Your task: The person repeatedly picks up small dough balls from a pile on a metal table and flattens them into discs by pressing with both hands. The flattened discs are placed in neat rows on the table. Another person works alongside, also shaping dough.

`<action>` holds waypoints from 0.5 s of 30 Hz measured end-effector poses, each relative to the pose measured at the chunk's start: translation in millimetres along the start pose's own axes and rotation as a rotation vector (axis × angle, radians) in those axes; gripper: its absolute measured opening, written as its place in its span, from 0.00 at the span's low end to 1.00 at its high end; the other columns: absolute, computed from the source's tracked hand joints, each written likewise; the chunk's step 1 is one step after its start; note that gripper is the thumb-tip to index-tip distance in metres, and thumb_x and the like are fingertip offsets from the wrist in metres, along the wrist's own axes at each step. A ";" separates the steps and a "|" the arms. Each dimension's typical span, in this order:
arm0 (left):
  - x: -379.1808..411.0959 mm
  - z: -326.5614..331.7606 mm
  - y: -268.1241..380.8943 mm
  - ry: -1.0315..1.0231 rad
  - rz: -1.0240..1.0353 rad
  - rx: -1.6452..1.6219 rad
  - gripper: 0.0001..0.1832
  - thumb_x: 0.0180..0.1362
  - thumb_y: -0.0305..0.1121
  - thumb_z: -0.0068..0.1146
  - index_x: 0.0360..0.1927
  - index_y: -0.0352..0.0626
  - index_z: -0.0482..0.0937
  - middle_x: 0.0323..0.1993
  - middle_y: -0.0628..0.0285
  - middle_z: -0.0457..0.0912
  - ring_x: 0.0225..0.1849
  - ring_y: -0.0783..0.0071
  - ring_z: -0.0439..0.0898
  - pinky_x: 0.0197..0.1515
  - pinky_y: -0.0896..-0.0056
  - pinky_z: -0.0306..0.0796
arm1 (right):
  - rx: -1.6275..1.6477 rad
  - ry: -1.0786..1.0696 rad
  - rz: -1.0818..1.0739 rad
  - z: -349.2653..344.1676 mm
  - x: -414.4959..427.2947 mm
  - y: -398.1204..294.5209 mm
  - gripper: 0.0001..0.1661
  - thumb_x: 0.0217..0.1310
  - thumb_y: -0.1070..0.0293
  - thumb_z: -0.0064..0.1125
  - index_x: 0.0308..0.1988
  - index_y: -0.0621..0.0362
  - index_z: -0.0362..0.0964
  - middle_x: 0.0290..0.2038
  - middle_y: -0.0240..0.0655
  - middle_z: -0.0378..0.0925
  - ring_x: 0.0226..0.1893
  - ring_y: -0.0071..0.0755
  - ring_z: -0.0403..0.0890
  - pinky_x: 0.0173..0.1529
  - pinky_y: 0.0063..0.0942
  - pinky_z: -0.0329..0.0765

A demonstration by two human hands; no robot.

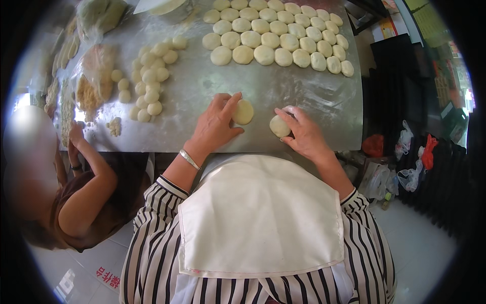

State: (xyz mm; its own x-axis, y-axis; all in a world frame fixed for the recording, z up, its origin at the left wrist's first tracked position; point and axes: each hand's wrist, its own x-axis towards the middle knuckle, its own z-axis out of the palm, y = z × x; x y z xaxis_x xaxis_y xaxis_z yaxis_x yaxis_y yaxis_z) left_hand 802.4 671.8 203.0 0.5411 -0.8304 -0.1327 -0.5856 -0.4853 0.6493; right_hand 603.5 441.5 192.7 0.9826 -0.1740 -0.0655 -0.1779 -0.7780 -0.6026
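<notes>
My left hand [216, 123] curls around the left edge of a pale dough round [243, 112], with the thumb apart below it. To the right, my right hand [303, 131] has its fingers and thumb around another dough round [280, 126]. Both hands are low over the near part of a metal worktable [182, 135]. Flattened dough rounds [263, 55] lie in close rows at the far right of the table. Left of my left hand sits a cluster of smaller dough balls [151, 76], some touching or stacked.
At left, a plastic bag [100, 62] holds a brown crumbly filling [89, 95]. Behind it is a large wrapped mass [99, 17]. A co-worker's hand [76, 131] reaches the table edge at left. Plastic bags [412, 174] hang beside black ribbed furniture at right.
</notes>
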 end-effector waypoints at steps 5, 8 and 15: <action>16.7 13.1 -7.3 0.020 0.028 0.049 0.43 0.50 0.34 0.81 0.70 0.50 0.72 0.60 0.51 0.76 0.55 0.46 0.82 0.55 0.50 0.80 | -0.018 0.003 0.080 -3.3 8.2 3.8 0.40 0.52 0.65 0.79 0.65 0.48 0.72 0.58 0.41 0.74 0.51 0.53 0.85 0.51 0.47 0.85; 23.7 21.7 2.6 0.037 0.002 0.004 0.41 0.51 0.34 0.80 0.69 0.48 0.73 0.58 0.50 0.76 0.51 0.47 0.83 0.53 0.50 0.81 | -0.024 0.147 0.171 2.7 5.5 22.8 0.42 0.52 0.63 0.80 0.65 0.49 0.71 0.58 0.43 0.73 0.50 0.55 0.85 0.50 0.49 0.85; 46.6 51.3 35.3 0.107 0.017 -0.152 0.39 0.52 0.30 0.80 0.67 0.44 0.74 0.58 0.49 0.76 0.50 0.48 0.83 0.45 0.57 0.83 | -0.058 0.102 0.142 -26.5 7.7 29.9 0.50 0.52 0.58 0.82 0.73 0.41 0.68 0.65 0.44 0.71 0.60 0.54 0.81 0.55 0.46 0.85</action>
State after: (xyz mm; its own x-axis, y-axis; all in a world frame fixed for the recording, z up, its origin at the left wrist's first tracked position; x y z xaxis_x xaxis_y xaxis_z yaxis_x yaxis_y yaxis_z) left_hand 776.0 602.0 181.3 0.5977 -0.8004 -0.0454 -0.5018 -0.4177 0.7575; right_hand 604.3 400.9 195.3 0.9372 -0.3430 -0.0639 -0.3205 -0.7739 -0.5462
